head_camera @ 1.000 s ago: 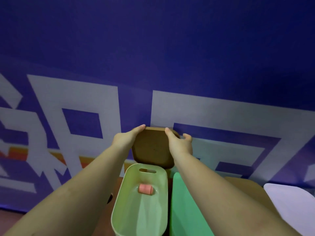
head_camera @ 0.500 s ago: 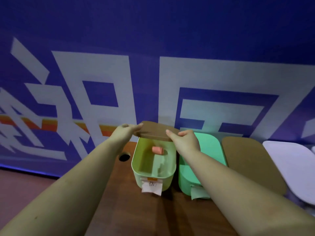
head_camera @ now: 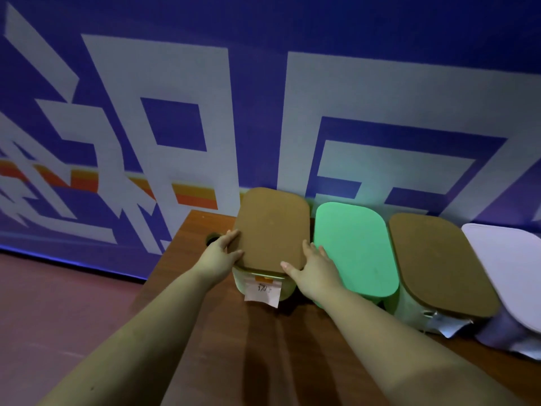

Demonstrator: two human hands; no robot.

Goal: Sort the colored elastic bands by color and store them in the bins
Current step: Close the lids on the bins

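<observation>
Covering pale bin [head_camera: 288,289], brown lid [head_camera: 272,230], contents hidden, label [head_camera: 262,291] unreadable

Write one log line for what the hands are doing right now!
step: lid on bin | left hand: touches brown lid | right hand: touches lid | light green bin: covered

Two bare forearms enter from the bottom edge of the frame — no sleeves, no watch, no bracelet showing. Left hand [head_camera: 219,257] left of centre, right hand [head_camera: 314,269] just right of centre — both ungloved, no rings visible. Nails short, unpainted as far as visible. Upper arms out of frame.
</observation>
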